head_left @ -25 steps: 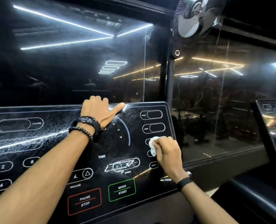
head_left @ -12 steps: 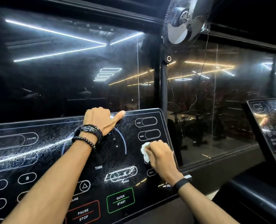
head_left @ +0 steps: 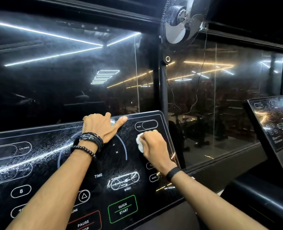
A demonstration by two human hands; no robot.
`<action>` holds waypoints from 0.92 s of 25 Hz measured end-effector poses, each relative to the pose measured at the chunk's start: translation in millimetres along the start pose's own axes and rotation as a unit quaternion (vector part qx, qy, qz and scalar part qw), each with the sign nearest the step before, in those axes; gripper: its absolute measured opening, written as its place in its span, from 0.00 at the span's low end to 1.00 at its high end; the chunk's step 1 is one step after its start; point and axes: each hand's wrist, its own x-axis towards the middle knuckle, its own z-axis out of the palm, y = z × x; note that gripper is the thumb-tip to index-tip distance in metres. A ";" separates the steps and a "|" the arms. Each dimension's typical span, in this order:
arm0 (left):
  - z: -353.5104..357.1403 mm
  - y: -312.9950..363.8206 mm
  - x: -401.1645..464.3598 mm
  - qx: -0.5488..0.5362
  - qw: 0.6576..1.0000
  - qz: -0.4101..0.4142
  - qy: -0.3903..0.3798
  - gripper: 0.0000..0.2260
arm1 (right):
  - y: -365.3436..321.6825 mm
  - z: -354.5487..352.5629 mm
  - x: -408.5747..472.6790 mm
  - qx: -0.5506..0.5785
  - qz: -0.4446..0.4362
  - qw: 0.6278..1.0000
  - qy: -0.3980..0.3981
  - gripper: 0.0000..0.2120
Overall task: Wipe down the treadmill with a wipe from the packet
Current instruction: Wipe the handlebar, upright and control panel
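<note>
R hand (head_left: 154, 146) hiding most of wipe (head_left: 139, 142), treadmill console (head_left: 54, 156) cropped left

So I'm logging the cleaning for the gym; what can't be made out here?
Head view only:
- White crumpled wipe: mostly hidden inside the right hand.
- Glossy black treadmill console: left and bottom cut off by the frame; arms cover parts.
- Left hand: fingertips hidden over the top edge.
- Wipe packet: not in view.
</note>
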 end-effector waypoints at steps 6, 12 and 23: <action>3.3 5.9 5.6 -0.019 1.000 0.008 0.021 0.38 | 1.3 -1.4 36.2 -0.003 0.048 0.999 0.019 0.06; 7.4 7.3 2.9 -0.046 0.999 0.010 0.017 0.36 | 12.9 -8.9 72.3 -0.037 0.083 0.995 0.032 0.11; 15.1 6.1 -1.0 -0.081 0.996 -0.004 0.040 0.40 | 37.4 -12.6 62.8 -0.062 0.000 0.998 -0.003 0.06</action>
